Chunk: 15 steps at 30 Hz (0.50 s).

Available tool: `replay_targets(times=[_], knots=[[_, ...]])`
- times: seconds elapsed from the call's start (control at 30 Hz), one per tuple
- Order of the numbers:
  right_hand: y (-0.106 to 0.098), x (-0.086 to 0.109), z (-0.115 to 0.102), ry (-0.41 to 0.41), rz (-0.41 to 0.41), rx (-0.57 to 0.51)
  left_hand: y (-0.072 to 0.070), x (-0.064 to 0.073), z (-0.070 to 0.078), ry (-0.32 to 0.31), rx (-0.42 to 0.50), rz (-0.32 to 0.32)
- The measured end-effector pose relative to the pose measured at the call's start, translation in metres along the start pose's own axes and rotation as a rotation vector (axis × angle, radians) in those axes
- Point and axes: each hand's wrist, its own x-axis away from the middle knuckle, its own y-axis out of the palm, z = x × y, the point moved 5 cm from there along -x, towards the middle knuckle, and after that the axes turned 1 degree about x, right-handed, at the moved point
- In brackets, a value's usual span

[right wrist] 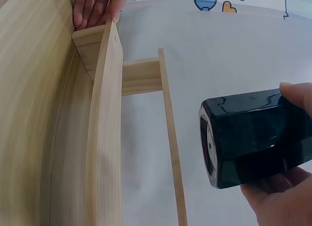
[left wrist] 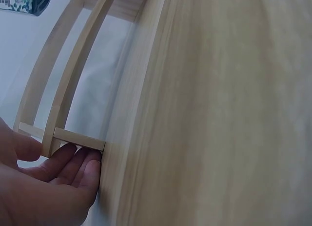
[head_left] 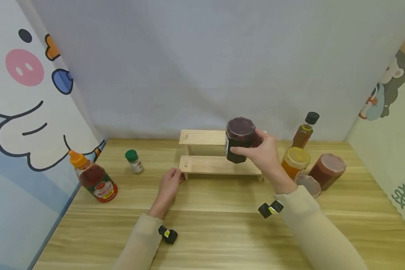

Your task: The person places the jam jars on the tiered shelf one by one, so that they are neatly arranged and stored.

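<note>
Dark, near-black faceted glass jar w/ label [head_left: 237, 152] is up in the air, roughly upright, above the upper tier of the pale wooden two-tier shelf [head_left: 219, 165] & clear of it; R-wrist view shows the gap. R hand [head_left: 264, 152] grips it from the side, fingers & thumb clamped on the glass. L hand [head_left: 170, 183] is at the L end of the lower tier, thumb by the board edge, fingers curled against the end leg, pinching that corner.

Shelf stands on the wood-grain worktop [head_left: 206, 232], nr the plain grey wall covering [head_left: 175, 75]. L of it: small clear shaker w/ green cap [head_left: 135, 163], then, further out, red sauce bottle w/ orange nozzle cap [head_left: 98, 182]. R of it, grouped: slim amber bottle w/ black cap [head_left: 302, 134], amber jar w/ yellow lid [head_left: 293, 163], red-brown jar w/ pale lid [head_left: 328, 172], plus a container w/ translucent round top [head_left: 308, 185], partly hidden behind the R cream sleeve [head_left: 320, 228]. Cartoon-print panels flank both sides: L [head_left: 6, 135], R [head_left: 384, 142].
</note>
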Motion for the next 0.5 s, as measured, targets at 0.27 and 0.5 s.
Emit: replay_targets(times=[0.27, 0.5], knots=[[0.013, -0.015, 0.004, 0.032, -0.005, -0.037, 0.005, -0.001, 0.001, 0.02, -0.013, -0.01], [0.036, -0.037, 0.011, 0.103, -0.015, -0.084, 0.0, 0.0, -0.001, 0.018, -0.052, 0.008]])
